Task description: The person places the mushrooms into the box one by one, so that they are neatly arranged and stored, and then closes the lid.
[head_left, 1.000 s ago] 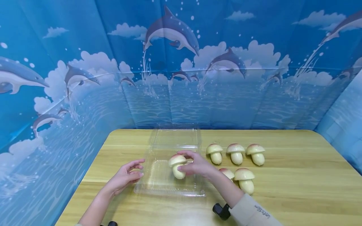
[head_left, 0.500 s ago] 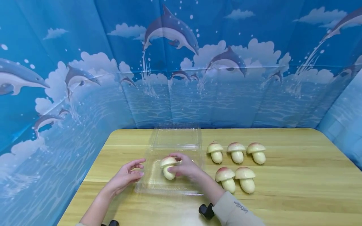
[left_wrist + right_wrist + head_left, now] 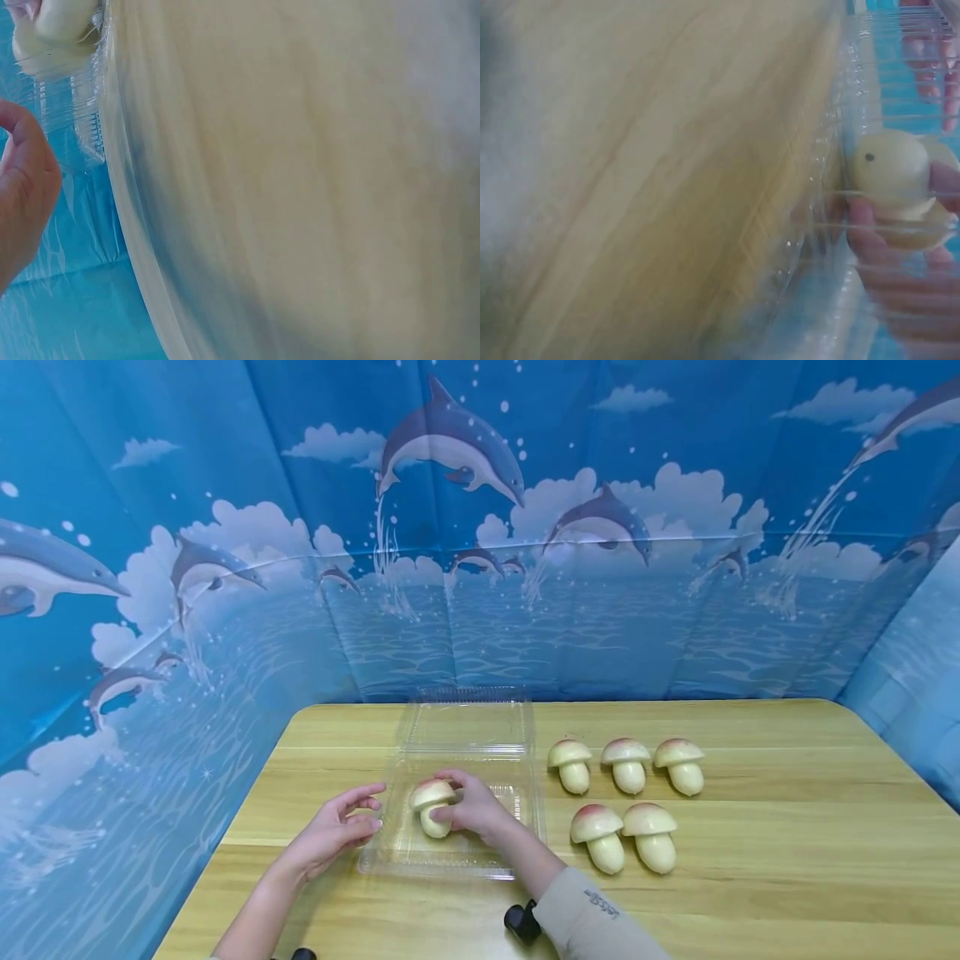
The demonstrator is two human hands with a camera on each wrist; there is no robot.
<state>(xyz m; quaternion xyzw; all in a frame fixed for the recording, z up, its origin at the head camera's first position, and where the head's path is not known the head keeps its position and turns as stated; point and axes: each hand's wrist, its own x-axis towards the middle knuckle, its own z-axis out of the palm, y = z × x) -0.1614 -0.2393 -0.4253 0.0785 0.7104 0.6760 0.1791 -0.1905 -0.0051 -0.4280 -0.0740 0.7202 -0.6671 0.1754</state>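
My right hand (image 3: 474, 807) grips a cream toy mushroom (image 3: 433, 821) with a pink-tinged cap, thumb on its stem and fingers behind the cap. It is inside the left half of a clear plastic clamshell box (image 3: 450, 863), whose lid (image 3: 468, 723) lies back behind the base. In the right wrist view the mushroom (image 3: 891, 169) shows through the box's ribbed wall, stem end toward the camera. My left hand (image 3: 330, 835) holds nothing; its fingers are loosely bent at the box's left edge. The left wrist view catches part of that hand (image 3: 26, 184).
Several similar mushrooms lie right of the box: a back row including this mushroom (image 3: 627, 767), and a front pair including this mushroom (image 3: 651, 839). All rest on a wooden table (image 3: 780, 827). A blue dolphin-print curtain (image 3: 480, 635) hangs behind and at the sides.
My right hand has carried the mushroom leftward within the box, from its middle to its left half. The front pair of mushrooms is now uncovered by the arm. My left hand stays in place.
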